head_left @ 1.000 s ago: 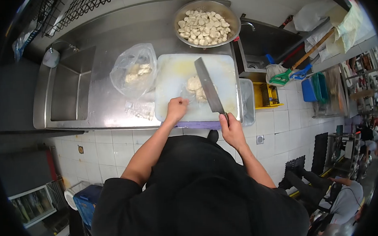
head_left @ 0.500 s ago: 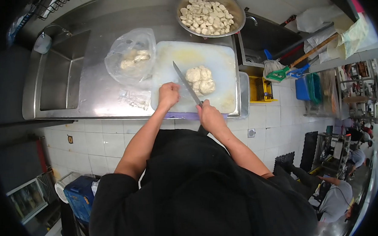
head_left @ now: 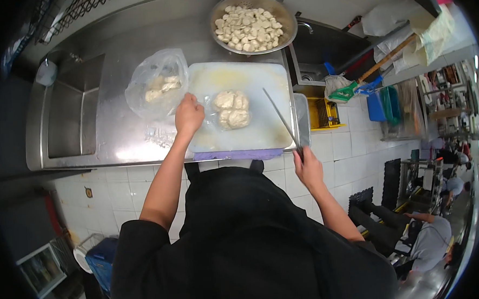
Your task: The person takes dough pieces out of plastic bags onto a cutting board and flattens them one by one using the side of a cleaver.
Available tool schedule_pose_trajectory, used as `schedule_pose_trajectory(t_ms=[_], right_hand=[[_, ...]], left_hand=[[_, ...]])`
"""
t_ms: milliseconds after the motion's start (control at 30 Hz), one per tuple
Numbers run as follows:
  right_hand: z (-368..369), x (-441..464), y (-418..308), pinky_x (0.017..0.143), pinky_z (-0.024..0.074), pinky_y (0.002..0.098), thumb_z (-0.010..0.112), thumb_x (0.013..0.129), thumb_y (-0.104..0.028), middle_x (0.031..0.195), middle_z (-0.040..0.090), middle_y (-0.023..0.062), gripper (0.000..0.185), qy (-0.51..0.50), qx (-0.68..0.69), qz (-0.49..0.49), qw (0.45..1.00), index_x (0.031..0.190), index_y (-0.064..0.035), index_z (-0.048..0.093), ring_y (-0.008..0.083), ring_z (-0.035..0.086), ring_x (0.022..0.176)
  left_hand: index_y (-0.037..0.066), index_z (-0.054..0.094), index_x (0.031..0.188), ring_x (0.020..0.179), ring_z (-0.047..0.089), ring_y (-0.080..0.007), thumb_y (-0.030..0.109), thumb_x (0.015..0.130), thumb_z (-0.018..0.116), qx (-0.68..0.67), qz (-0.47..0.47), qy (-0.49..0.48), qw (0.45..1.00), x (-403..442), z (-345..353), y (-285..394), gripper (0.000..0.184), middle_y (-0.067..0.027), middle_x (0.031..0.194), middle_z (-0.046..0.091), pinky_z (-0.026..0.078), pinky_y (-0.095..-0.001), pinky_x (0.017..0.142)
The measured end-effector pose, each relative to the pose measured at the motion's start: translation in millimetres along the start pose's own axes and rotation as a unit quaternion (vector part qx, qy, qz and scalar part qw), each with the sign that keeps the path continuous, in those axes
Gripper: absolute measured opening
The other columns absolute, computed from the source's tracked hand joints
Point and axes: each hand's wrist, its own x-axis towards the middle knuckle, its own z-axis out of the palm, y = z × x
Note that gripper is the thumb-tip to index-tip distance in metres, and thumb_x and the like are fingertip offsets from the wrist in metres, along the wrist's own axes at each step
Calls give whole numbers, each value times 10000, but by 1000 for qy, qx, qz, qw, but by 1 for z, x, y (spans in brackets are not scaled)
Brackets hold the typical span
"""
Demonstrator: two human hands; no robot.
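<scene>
My right hand (head_left: 309, 169) grips a long kitchen knife (head_left: 282, 115) by its handle, past the right front corner of the cutting board. The blade points up and left over the board's right side. My left hand (head_left: 189, 115) is closed at the left edge of the white cutting board (head_left: 266, 94); what its fingers hold, if anything, I cannot make out. Pale, lumpy pieces (head_left: 232, 110), pressed together in a block with clear plastic about them, lie on the board. Beside my left hand, a clear plastic bag (head_left: 138, 81) with similar pale pieces rests on the steel counter.
A steel colander (head_left: 290, 32) full of pale round pieces stands behind the board. A sink (head_left: 75, 123) is at the left, and a yellow crate (head_left: 322, 114) at the right. A purple cloth (head_left: 240, 155) shows under the board's front edge. Another person (head_left: 434, 239) is at lower right.
My right hand has carried the knife rightward, away from the pale block. My left hand has moved left and up toward the plastic bag. The view has shifted slightly.
</scene>
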Motion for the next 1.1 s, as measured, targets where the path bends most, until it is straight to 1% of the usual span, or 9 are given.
schedule_pose_trajectory(t_ms=[133, 200, 367, 433, 500, 633, 700, 833, 1100], right_hand=[[55, 100, -13, 715, 557, 528, 707, 996, -343, 935, 706, 202, 330, 40, -120, -13, 992, 1104, -39, 632, 424, 716, 854], [62, 121, -37, 770, 560, 538, 710, 991, -365, 961, 704, 217, 362, 82, -139, -60, 985, 1099, -27, 635, 432, 715, 880], [96, 137, -99, 786, 587, 496, 707, 1004, -356, 1051, 698, 286, 453, -69, 171, 46, 982, 1128, 68, 609, 403, 730, 834], [87, 148, -120, 671, 586, 409, 668, 1039, -311, 1002, 716, 298, 466, -254, 455, 183, 834, 1235, 105, 591, 270, 741, 727], [80, 156, -120, 616, 572, 394, 667, 1036, -266, 934, 721, 265, 405, -222, 460, 156, 845, 1194, 103, 610, 234, 721, 656], [61, 171, -120, 650, 558, 443, 629, 1041, -192, 832, 720, 231, 225, -121, 396, 36, 909, 1065, 29, 661, 318, 721, 658], [71, 185, -116, 687, 550, 458, 632, 1028, -170, 846, 718, 224, 182, -59, 354, -29, 933, 1042, 9, 662, 342, 724, 719], [74, 204, -112, 782, 532, 470, 634, 1008, -137, 885, 715, 203, 110, -46, 294, -129, 946, 1046, -42, 671, 411, 703, 859], [66, 222, -112, 785, 538, 416, 737, 971, -225, 902, 738, 184, 240, -43, 423, -34, 904, 1010, 1, 669, 331, 695, 839]], left_hand=[[47, 639, 1327, 1191, 664, -368, 302, 940, 721, 54, 205, 89, 973, 34, 20, 38, 471, -224, 1269, 711, 481, -519, 1004], [69, 646, 1362, 1300, 606, -378, 509, 993, 631, 171, 135, -204, 954, 49, 18, 65, 574, -210, 1403, 648, 406, -551, 1104], [82, 647, 1394, 1316, 602, -399, 724, 977, 505, 189, 104, -270, 938, 55, 36, 80, 779, -198, 1446, 627, 395, -561, 1137], [75, 644, 1405, 1320, 601, -407, 771, 958, 499, 200, 121, -265, 936, 58, 44, 74, 840, -218, 1465, 609, 401, -550, 1142], [4, 596, 1456, 1368, 570, -387, 807, 922, 538, 138, 86, -311, 936, 65, 46, 70, 966, -277, 1475, 576, 419, -499, 1147], [51, 630, 1403, 1272, 617, -265, 730, 977, 558, -69, 32, -381, 921, 62, 32, 58, 805, -181, 1417, 627, 508, -366, 992], [53, 648, 1335, 1133, 640, -188, 585, 1018, 621, -305, -9, -295, 905, 50, 48, 52, 619, -129, 1283, 683, 508, -322, 915], [51, 681, 1229, 992, 640, -150, 453, 1042, 637, -306, 19, -217, 927, 57, 70, 49, 446, -91, 1108, 714, 514, -327, 856], [-15, 566, 791, 627, 514, -145, 199, 982, 696, -174, 196, 67, 963, 60, 47, 94, 315, -90, 654, 569, 446, -414, 593]])
